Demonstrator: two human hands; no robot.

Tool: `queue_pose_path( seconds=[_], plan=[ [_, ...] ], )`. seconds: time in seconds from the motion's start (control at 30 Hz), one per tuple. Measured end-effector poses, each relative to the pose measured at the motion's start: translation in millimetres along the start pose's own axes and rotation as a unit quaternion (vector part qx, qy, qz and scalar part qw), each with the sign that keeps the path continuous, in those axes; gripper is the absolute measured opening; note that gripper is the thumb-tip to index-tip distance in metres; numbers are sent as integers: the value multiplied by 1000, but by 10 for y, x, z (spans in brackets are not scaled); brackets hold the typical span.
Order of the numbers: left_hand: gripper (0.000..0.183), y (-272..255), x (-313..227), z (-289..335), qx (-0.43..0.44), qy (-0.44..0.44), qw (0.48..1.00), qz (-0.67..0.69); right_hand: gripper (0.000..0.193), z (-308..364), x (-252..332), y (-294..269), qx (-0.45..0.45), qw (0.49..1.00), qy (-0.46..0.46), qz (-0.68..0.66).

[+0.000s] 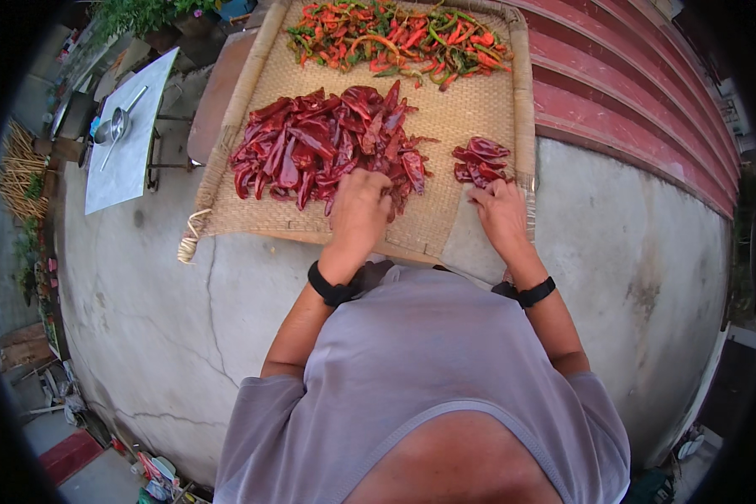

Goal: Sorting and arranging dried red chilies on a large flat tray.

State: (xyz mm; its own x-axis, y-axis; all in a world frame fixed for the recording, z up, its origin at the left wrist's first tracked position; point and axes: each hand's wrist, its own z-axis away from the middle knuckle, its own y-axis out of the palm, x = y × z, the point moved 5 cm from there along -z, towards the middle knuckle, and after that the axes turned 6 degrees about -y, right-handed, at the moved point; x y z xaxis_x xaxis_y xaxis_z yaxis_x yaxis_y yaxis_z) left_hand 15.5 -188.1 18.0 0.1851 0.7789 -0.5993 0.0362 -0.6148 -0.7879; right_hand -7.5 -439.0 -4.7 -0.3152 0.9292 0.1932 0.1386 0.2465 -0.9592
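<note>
A broad heap of wrinkled dark-red dried chili peppers [311, 143] lies on a woven bamboo tray [445, 126]. At the heap's near right edge, my left hand [363, 200] has its fingers curled down among the peppers, closed on a dried chili pepper. A smaller cluster of the same red peppers [482, 160] sits apart, near the tray's right rim. Just at the near side of that cluster is my right hand [501, 208], its fingers bent and drawn together. What its fingertips hold, if anything, is hidden.
Mixed red, orange and green chilies [403, 42] spread over the tray's far end. Red ridged metal sheeting [622, 92] borders it on the right. To the left, a pale table [134, 160] bears a metal ladle [119, 123]. Cracked concrete floor [160, 311] surrounds me.
</note>
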Motion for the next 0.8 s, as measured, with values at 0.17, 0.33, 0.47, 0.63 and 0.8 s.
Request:
queue_pose_path(
  seconds=[0.17,0.33,0.47,0.63,0.8],
  plan=[
    [33,-145,105,-22,-85,-27,994,-67,31,-142,183,-102,-2,998,-18,-53],
    [33,-78,216,-56,-66,-31,992,-107,48,-531,480,229,72,984,16,-161],
    [30,-100,205,-121,-37,-6,994,-104,56,-668,576,453,146,978,63,-138],
    [30,-99,106,-193,1,35,997,-75,53,-571,446,431,163,971,113,-130],
    [33,35,90,-212,41,100,993,-54,43,-425,334,59,6,988,26,-150]
  ],
)
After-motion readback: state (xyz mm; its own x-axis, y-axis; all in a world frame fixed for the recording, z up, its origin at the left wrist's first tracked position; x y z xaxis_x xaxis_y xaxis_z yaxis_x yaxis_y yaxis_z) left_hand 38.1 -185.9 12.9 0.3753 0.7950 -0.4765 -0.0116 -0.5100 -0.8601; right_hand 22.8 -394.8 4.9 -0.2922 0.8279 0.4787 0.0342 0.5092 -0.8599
